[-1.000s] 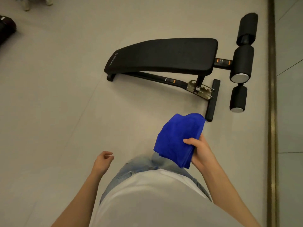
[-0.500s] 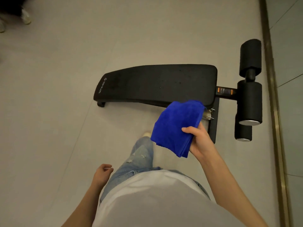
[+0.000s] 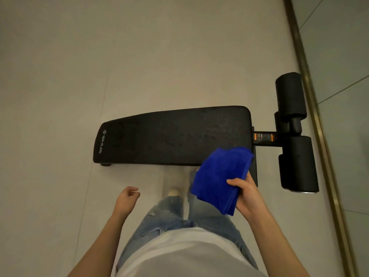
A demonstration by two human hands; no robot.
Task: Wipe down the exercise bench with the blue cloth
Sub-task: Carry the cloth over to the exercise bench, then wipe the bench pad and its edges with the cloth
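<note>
The black exercise bench (image 3: 171,136) lies across the floor just ahead of my feet, its padded board running left to right with white lettering at the left end. Black foam rollers (image 3: 291,96) stick out at its right end. My right hand (image 3: 247,194) grips a folded blue cloth (image 3: 219,176), thumb on top, held in the air over the board's near right corner. My left hand (image 3: 126,198) hangs at my side with loosely curled fingers, holding nothing.
Pale tiled floor (image 3: 99,56) surrounds the bench. A brass strip (image 3: 311,96) runs along a glass panel at the right, close behind the rollers. My jeans and one shoe (image 3: 173,191) show below, near the bench's front edge.
I have stepped closer, so the bench now sits lower and larger in view. The cloth in my right hand has come over the board's right corner. My left hand stays idle.
</note>
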